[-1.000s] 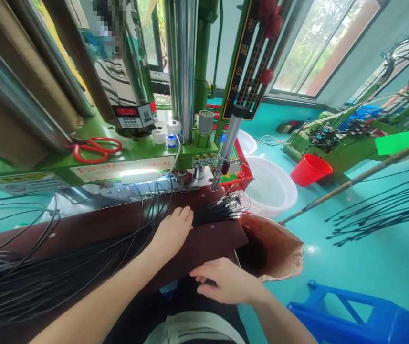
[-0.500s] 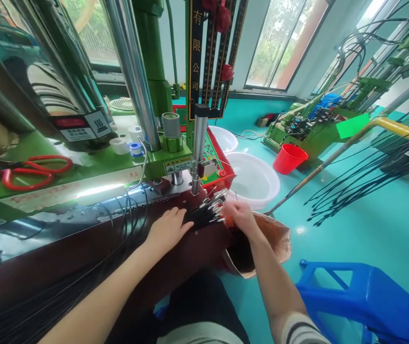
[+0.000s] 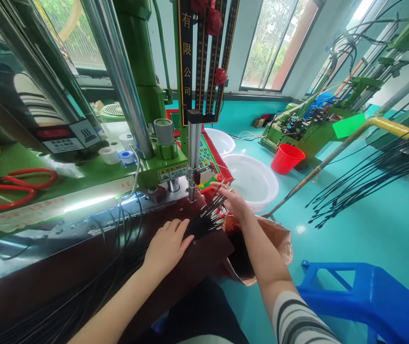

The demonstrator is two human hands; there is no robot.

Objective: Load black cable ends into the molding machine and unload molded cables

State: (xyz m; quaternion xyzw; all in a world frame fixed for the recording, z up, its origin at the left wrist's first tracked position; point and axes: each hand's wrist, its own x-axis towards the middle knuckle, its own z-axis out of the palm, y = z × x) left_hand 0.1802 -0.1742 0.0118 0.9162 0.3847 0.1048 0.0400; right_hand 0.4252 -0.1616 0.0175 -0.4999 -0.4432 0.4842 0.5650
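Observation:
A bundle of thin black cables (image 3: 204,224) with pale and metallic tips lies over the right end of a dark brown board (image 3: 175,258). My left hand (image 3: 166,246) rests over the bundle, its fingers curled across the cables and its thumb along the near side. At the tips, my right hand (image 3: 232,199) has its fingers closed around some cable ends, which are lifted and fan upward; the exact grip is partly hidden. More black cables (image 3: 68,296) trail along the board to the lower left.
A green press machine (image 3: 164,165) stands behind the board, with red-handled scissors (image 3: 16,186) on its ledge. Below my right forearm is an open paper sack (image 3: 279,239). White basins (image 3: 254,179), a red bucket (image 3: 288,158) and a blue stool (image 3: 365,291) stand on the floor.
My right hand has moved slightly left and up from beside the tips onto the cable ends, some of which are now raised. My left hand stays on the bundle.

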